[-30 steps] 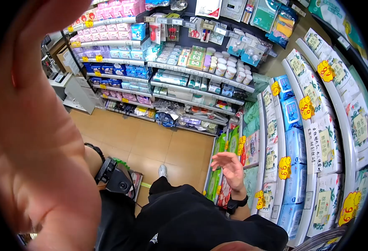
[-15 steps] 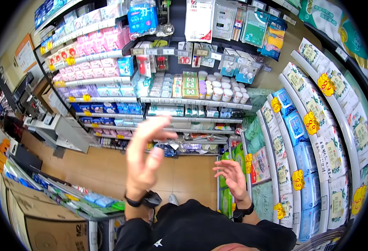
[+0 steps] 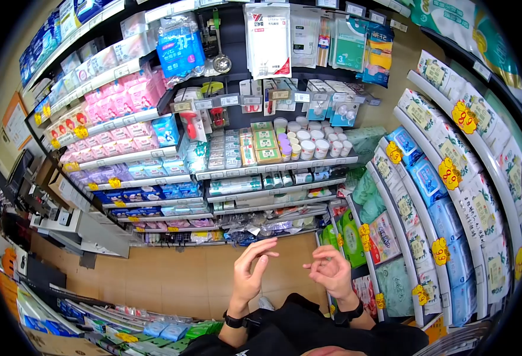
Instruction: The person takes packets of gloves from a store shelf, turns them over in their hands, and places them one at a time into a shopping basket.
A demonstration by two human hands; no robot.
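The left hand (image 3: 249,276) and right hand (image 3: 333,274) are open and empty, fingers loosely curled, raised apart above the floor (image 3: 178,285), probably for clearance. Green packs (image 3: 351,237) sit near the right hand, fronts outward, apparently for label visibility.

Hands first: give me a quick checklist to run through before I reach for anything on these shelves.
1. Left hand empty: ok, fingers loosely curved, nothing seen in it.
2. Right hand empty: ok, fingers curled, nothing seen in it.
3. Hands apart from each other: ok, floor shows between them.
4. Distance from right hand to green packs: cannot tell from this one view.
5. White-lidded tubs upright on their shelf: ok.
6. Small shelf labels legible: not ok, print too small here.
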